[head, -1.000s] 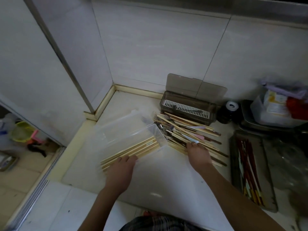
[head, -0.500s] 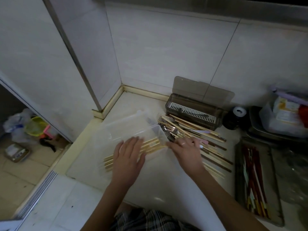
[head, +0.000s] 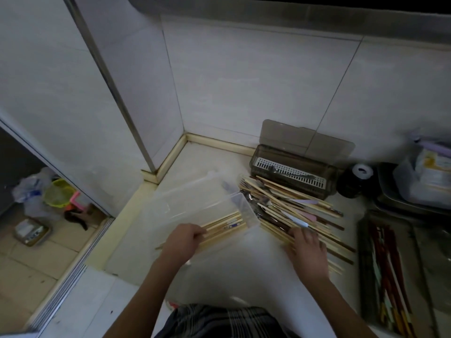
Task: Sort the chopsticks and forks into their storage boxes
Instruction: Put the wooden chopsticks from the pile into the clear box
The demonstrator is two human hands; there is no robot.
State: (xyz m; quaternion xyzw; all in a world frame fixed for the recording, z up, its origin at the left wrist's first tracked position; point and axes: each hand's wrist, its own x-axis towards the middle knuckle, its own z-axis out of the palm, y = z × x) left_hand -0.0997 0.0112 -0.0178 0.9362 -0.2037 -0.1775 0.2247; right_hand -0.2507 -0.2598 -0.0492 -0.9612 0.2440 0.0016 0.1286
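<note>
A: right hand [head: 308,250] is back from the box onto the loose pile [head: 292,211] on the bench [head: 256,276]; fingers curled, grip unclear.
B: left hand [head: 181,242] grips chopsticks [head: 224,226] in clear box [head: 195,206]; mid-sort; next, single out one stick.

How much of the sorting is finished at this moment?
Done: some wooden chopsticks lie in the clear box. In hand: the left hand holds them; the right hand is on the mixed pile. Left: most of the pile, forks included.
</note>
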